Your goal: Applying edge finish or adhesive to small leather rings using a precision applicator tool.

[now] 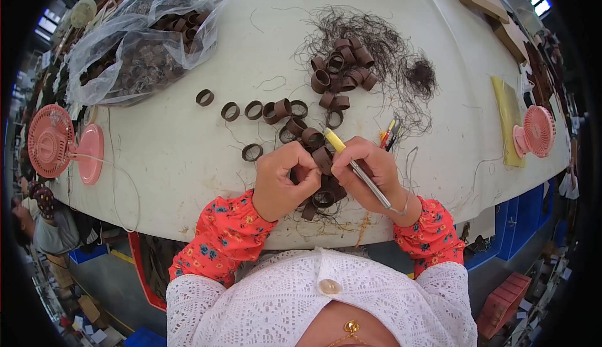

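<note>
My left hand (285,181) is closed, its thumb and fingertips pinched together against a brown band-like ring (322,159) between my two hands. Its fingers partly hide their hold on the ring. Closed around a slim silver pen-like tool (371,182) with a yellow end is my right hand (370,170). The yellow end points up and to the left, and a thin wire appears at the tool's lower end. More brown rings (311,137) lie loose just beyond my hands, and others (323,197) sit below them near the table edge.
A heap of rings (342,64) lies farther off beside tangled dark threads (401,52). At the far left rests a clear plastic bag (144,52) of rings. Pink fans (50,140) flank the white table (188,140). Pens or small tools (390,135) lie past my right hand.
</note>
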The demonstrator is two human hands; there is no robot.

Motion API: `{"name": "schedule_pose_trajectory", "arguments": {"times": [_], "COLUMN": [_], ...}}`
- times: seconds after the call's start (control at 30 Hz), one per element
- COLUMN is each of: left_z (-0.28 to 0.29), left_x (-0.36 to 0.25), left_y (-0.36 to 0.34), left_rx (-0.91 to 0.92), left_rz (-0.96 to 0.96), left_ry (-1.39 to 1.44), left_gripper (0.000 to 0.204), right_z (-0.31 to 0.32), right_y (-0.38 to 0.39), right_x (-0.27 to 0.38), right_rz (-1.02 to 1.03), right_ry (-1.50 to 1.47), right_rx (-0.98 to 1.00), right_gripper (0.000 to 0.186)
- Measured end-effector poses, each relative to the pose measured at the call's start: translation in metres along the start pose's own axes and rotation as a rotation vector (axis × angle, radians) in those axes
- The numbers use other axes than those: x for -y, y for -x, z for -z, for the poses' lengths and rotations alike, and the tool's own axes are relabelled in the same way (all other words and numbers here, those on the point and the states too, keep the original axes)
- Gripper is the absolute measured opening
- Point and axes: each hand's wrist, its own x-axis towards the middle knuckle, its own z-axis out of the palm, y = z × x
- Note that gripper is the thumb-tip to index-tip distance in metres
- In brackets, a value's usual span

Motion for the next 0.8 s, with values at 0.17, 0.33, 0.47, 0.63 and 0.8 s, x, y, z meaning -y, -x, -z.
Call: {"name": "schedule_pose_trajectory", "arguments": {"times": [0.17, 0.33, 0.47, 0.63, 0.8], "left_z": [-0.001, -0.003, -0.003, 0.0, 0.002], "left_x": [0.001, 0.004, -0.001, 0.0, 0.001], "left_y": [0.0, -0.002, 0.0, -0.001, 0.0], "left_rx": [0.01, 0.028, 0.143, 0.16, -0.038], "left_rz": [0.039, 0.013, 0.204, 0.231, 0.065], "left_ry": [0.05, 0.213, 0.634, 0.725, 0.263], "left_gripper": [0.009, 0.008, 0.006, 0.007, 0.01], "right_z": [0.001, 0.006, 0.007, 0.007, 0.011], "right_y": [0.003, -0.001, -0.001, -0.003, -0.001], "right_x": [0.0, 0.008, 0.008, 0.006, 0.01], "right_rz": [-0.076, -0.3, -0.347, -0.277, -0.13], "right_ry": [-0.097, -0.461, -0.587, -0.473, -0.326], "right_rx": [-0.005, -0.082, -0.062, -0.081, -0.189], "right_gripper": [0.018, 0.013, 0.014, 0.02, 0.023]}}
